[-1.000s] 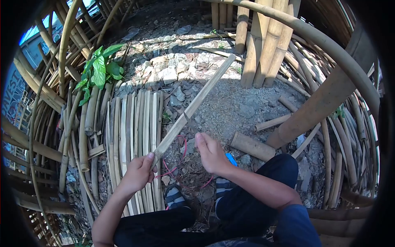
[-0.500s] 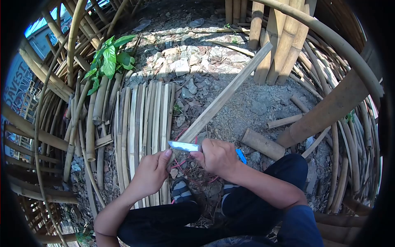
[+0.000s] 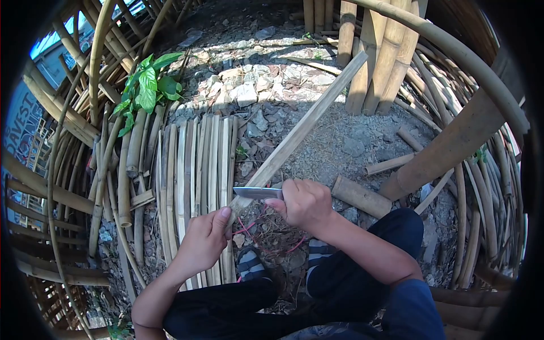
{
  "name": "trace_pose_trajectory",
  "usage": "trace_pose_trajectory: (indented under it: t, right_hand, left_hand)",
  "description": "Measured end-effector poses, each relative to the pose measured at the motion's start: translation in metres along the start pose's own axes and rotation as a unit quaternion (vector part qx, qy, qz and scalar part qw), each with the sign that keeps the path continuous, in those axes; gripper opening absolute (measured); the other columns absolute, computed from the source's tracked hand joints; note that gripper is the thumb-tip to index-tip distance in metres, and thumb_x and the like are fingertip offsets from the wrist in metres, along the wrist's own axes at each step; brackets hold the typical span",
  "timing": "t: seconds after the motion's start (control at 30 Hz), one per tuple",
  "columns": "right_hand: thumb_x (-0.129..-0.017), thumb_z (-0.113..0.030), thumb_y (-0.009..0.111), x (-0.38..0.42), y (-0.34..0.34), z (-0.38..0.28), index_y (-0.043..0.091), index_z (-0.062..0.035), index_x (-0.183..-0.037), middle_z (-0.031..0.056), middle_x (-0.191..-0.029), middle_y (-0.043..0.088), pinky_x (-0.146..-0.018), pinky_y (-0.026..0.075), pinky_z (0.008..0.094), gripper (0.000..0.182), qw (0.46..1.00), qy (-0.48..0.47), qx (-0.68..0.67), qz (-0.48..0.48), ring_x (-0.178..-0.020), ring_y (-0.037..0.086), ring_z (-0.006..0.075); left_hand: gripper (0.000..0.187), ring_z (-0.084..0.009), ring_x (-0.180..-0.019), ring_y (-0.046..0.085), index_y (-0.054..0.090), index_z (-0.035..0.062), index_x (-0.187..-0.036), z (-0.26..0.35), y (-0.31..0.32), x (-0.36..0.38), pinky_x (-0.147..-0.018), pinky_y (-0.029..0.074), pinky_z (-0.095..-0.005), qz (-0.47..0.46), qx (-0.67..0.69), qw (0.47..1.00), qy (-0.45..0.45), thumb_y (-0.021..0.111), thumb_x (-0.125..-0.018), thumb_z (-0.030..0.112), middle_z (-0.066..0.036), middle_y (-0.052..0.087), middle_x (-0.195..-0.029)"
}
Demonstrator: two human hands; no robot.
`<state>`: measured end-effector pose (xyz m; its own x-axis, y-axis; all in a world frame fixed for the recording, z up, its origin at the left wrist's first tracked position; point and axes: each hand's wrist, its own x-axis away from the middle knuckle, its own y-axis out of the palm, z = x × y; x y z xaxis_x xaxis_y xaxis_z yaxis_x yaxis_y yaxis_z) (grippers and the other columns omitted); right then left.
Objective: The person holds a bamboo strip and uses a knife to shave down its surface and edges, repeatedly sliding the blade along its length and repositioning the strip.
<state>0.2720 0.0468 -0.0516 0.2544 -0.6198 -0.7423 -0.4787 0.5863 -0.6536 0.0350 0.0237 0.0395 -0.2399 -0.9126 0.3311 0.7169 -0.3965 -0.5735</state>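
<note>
A long split bamboo strip (image 3: 309, 127) slants from my lap side up to the far right, its far end near the upright bamboo poles. My left hand (image 3: 204, 237) is closed round its near end, thumb lying along the top. In my right hand (image 3: 306, 205) is a knife (image 3: 258, 192), its handle mostly hidden by my fingers. The blade points left and lies across the strip just beyond my left thumb. Below my hands, pink string (image 3: 245, 228) lies among shavings on the ground between my feet.
A row of split bamboo strips (image 3: 198, 164) lies on the ground to my left. A short bamboo piece (image 3: 361, 196) rests at right, near a thick slanting pole (image 3: 447, 153). Upright bamboo poles (image 3: 391, 51) stand ahead, and a leafy plant (image 3: 146, 85) grows at upper left.
The knife blade has turned, showing a darker face instead of a bright glare, and my right hand has shifted slightly right and down. My left hand still grips the strip.
</note>
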Motion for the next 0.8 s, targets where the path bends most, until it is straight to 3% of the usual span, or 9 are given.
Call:
trace_pose_trajectory:
  t: [0.3,0.37,0.5,0.57,0.8]
  right_hand:
    - [-0.101,-0.049,0.05,0.0,-0.002,0.011,0.049,-0.0093,-0.067,0.0069,-0.053,0.047,-0.043,0.043,0.037,0.052,1.0,-0.022,0.018,-0.001,-0.045,0.055,0.0245]
    - [-0.103,-0.045,0.049,-0.005,-0.006,0.025,0.051,-0.0064,-0.071,0.0131,-0.054,0.052,-0.046,0.044,0.0436,0.05,0.985,0.17,-0.006,-0.04,-0.05,0.059,0.0328]
    - [-0.103,-0.04,0.05,-0.015,-0.02,0.058,0.052,-0.0036,-0.074,0.0192,-0.057,0.056,-0.05,0.045,0.0509,0.047,0.958,0.265,0.057,-0.094,-0.054,0.06,0.0418]
    - [-0.103,-0.039,0.051,-0.009,-0.016,0.054,0.052,-0.0027,-0.076,0.0209,-0.059,0.058,-0.053,0.045,0.0546,0.045,0.951,0.297,-0.003,-0.082,-0.056,0.059,0.046]
    - [-0.1,-0.036,0.057,0.007,-0.011,-0.004,0.052,-0.0034,-0.077,0.0158,-0.055,0.056,-0.046,0.046,0.0477,0.04,0.979,0.143,-0.118,-0.082,-0.049,0.06,0.037]
  left_hand:
    - [0.059,-0.0149,-0.046,0.05,0.061,-0.0027,-0.076,-0.004,-0.001,-0.001,-0.05,0.042,-0.0322,0.0,0.016,1.0,-0.018,0.037,-0.109,0.04,-0.005,0.05,-0.051]
    - [0.06,-0.0144,-0.046,0.05,0.061,-0.0032,-0.076,-0.007,-0.003,0.0,-0.05,0.042,-0.0319,-0.002,0.028,0.999,-0.045,0.037,-0.109,0.041,-0.005,0.05,-0.051]
    - [0.061,-0.0141,-0.045,0.049,0.06,-0.004,-0.077,-0.021,-0.003,0.003,-0.048,0.041,-0.0321,-0.014,0.024,0.998,-0.061,0.037,-0.109,0.042,-0.005,0.049,-0.051]
    - [0.061,-0.0133,-0.045,0.048,0.06,-0.0036,-0.076,-0.025,0.0,0.001,-0.048,0.04,-0.0317,-0.016,0.029,0.998,-0.061,0.037,-0.109,0.041,-0.004,0.048,-0.05]
    - [0.061,-0.0119,-0.045,0.047,0.06,-0.0027,-0.076,-0.021,0.002,0.0,-0.047,0.039,-0.0298,-0.034,0.066,0.994,-0.084,0.037,-0.109,0.043,-0.002,0.048,-0.051]
